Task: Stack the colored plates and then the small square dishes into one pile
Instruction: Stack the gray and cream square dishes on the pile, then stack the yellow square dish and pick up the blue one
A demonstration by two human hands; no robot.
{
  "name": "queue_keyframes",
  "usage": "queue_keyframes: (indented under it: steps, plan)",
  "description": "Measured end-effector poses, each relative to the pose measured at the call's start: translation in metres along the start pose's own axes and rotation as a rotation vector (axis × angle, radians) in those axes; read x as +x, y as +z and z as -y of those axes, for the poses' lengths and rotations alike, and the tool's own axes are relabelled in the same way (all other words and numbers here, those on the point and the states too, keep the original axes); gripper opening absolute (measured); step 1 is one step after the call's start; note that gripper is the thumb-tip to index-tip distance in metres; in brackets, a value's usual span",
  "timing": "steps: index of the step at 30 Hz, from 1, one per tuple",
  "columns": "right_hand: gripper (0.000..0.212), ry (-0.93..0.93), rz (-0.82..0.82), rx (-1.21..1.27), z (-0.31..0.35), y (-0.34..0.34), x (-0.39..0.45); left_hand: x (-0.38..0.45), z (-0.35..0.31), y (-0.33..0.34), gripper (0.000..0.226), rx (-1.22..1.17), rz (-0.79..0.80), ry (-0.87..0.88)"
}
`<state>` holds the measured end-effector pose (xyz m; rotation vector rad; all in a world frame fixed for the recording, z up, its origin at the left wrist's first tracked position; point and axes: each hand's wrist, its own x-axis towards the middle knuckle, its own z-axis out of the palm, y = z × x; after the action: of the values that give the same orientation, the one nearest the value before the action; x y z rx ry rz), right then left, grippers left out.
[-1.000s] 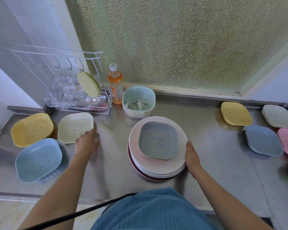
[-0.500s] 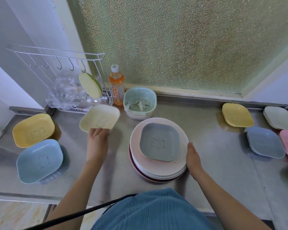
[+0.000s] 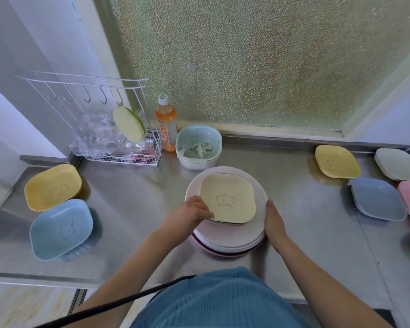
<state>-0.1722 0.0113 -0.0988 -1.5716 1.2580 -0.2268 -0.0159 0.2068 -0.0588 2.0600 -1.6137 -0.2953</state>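
Carried over from bench left: cream dish, now on pile, left hand gripping its edge. Right hand flat, steadying. Next: release, fetch yellow dish.

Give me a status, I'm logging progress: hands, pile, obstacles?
Left hand holds cream dish on the pile. Right hand rests against plate stack. Nothing blocking.
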Motion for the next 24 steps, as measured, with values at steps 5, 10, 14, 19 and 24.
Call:
queue_keyframes:
  steps: [5, 10, 14, 19, 24]
  plan:
    - [0.054, 0.018, 0.021, 0.024, 0.0, -0.001, -0.002, 0.001, -0.001, 0.001, 0.025, 0.089, 0.055, 0.024]
    - [0.039, -0.202, -0.295, -0.232, 0.011, 0.001, -0.003, -0.011, -0.001, -0.001, 0.045, 0.144, -0.059, -0.059]
    - [0.035, -0.642, -0.418, -0.265, 0.057, 0.031, -0.022, -0.046, 0.028, -0.018, 0.042, 0.035, -0.365, -0.37]
    - [0.04, -1.008, -0.046, -0.345, 0.107, 0.117, -0.066, -0.11, 0.08, -0.042, 0.043, 0.119, -0.37, -0.967]
    - [0.045, -1.184, 0.41, -0.535, 0.136, 0.213, -0.085, -0.157, 0.099, -0.052, 0.056, 0.21, -0.106, -1.209]
